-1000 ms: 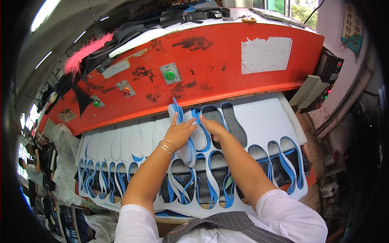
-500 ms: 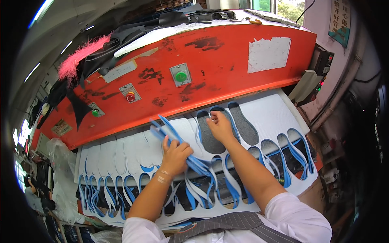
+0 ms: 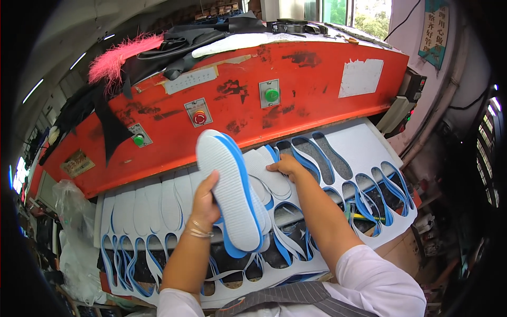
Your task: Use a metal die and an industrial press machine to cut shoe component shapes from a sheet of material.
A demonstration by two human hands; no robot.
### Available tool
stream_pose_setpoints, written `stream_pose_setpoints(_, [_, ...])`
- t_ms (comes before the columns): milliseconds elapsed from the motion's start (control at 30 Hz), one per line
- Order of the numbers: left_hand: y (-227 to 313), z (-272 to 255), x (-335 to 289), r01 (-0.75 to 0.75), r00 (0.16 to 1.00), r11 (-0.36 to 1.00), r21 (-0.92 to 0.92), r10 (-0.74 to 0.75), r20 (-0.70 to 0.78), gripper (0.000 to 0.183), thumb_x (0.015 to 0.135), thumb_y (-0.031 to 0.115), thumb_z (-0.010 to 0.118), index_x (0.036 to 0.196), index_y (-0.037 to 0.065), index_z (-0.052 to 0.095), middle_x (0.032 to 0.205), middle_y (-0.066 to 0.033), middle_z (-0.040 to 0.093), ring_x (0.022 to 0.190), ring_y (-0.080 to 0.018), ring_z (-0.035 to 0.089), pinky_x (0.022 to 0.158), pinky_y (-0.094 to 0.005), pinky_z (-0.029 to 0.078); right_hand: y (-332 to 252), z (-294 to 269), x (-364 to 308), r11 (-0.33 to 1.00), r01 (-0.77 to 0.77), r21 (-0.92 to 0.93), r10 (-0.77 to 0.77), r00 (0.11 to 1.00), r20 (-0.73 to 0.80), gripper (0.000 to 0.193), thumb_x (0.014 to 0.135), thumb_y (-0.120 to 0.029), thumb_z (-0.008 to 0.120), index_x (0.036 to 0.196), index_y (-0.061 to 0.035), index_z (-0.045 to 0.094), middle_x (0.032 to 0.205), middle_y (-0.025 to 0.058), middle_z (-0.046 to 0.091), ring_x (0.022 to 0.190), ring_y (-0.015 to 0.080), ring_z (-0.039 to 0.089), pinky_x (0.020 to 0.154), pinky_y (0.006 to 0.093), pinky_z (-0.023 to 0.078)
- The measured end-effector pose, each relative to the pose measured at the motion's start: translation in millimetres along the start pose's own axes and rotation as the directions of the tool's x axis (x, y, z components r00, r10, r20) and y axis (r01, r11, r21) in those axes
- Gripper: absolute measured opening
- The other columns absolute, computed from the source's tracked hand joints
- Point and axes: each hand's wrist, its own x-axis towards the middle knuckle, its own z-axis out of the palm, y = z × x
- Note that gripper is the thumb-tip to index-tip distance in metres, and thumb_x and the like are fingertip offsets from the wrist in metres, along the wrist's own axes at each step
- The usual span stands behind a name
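My left hand (image 3: 206, 203) is closed around a stack of shoe insoles (image 3: 228, 185), white and ribbed on top with blue layers beneath. The stack is raised and tilted over the cut sheet, its ribbed face turned toward me. To its right, my right hand (image 3: 287, 165) has its thumb and fingers at the edge of another white insole (image 3: 268, 177), which sits loosely among the cut pieces; part of the grip is hidden. Beside that hand, insole-shaped openings in the white foam sheet (image 3: 364, 142) show a grey surface below.
The red machine beam (image 3: 306, 74) runs across behind the sheet, with a green button (image 3: 271, 95) and a red button (image 3: 199, 117). Black scraps and pink fluffy material (image 3: 119, 58) lie on top. Strips of cut-out sheet (image 3: 388, 224) hang at the near edge. Clear plastic (image 3: 74, 238) hangs left.
The insole stack in my left hand has turned from edge-on to show its broad ribbed face. My right hand has moved from the grey openings to a white insole. The view has shifted.
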Motion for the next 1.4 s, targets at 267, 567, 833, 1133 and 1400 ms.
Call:
stream_pose_setpoints(267, [-99.1,30.5,75.9,0.190,0.982,0.963,-0.192,-0.182,0.058,0.037,0.091,0.019,0.062,0.121,-0.001,0.054,0.115,-0.0138,0.063,0.105,-0.0266,0.061,0.095,-0.0412,0.048,50.7,-2.1,-11.0,0.420,-0.091,0.903,-0.351,0.901,0.254,0.041,0.086,-0.009,0.065,0.124,0.0021,0.053,0.116,0.0176,0.063,0.104,0.0273,0.064,0.092,0.0400,0.052])
stream_pose_setpoints(567, [-102.2,84.9,60.5,-0.071,0.993,0.997,0.037,0.074,-0.094,0.042,0.086,0.016,0.068,0.122,0.000,0.052,0.112,-0.0114,0.063,0.101,-0.0207,0.062,0.090,-0.0356,0.049,62.8,-18.4,-1.8,0.219,-0.209,0.953,-0.323,0.906,0.273,0.052,0.093,-0.049,0.051,0.118,-0.0036,0.056,0.102,0.0129,0.066,0.082,0.0208,0.063,0.075,0.0360,0.053])
stream_pose_setpoints(833, [51.9,60.6,-42.1,-0.590,0.727,0.522,0.616,0.676,0.123,0.096,0.078,0.006,0.071,0.152,0.016,0.011,0.134,-0.0122,0.046,0.112,-0.0247,0.056,0.095,-0.0409,0.049,24.3,-4.1,-26.3,0.792,0.337,0.509,-0.277,0.941,-0.192,0.054,0.086,-0.038,0.066,0.120,-0.0001,0.051,0.097,0.0187,0.063,0.078,0.0296,0.059,0.074,0.0425,0.049])
stream_pose_setpoints(1133, [7.4,21.9,-17.6,-0.437,0.896,-0.597,0.673,-0.359,0.264,0.042,0.066,-0.004,0.063,0.100,0.021,0.065,0.107,0.0019,0.063,0.108,-0.0199,0.058,0.115,-0.0545,0.012,21.7,29.1,-29.2,0.991,0.016,0.134,-0.041,0.982,0.185,0.062,0.084,-0.048,0.065,0.112,0.0061,0.057,0.098,0.0188,0.063,0.090,0.0315,0.062,0.082,0.0401,0.049])
stream_pose_setpoints(1400, [-13.7,36.6,41.1,-0.555,0.831,-0.532,0.640,-0.390,0.396,0.048,0.071,-0.005,0.058,0.113,0.018,0.063,0.127,-0.0033,0.055,0.119,-0.0215,0.054,0.115,-0.0538,0.012,5.4,27.5,-63.5,0.577,-0.283,0.766,-0.297,0.801,0.519,0.059,0.090,-0.063,0.049,0.113,-0.0087,0.058,0.103,0.0157,0.063,0.099,0.0256,0.061,0.081,0.0404,0.051])
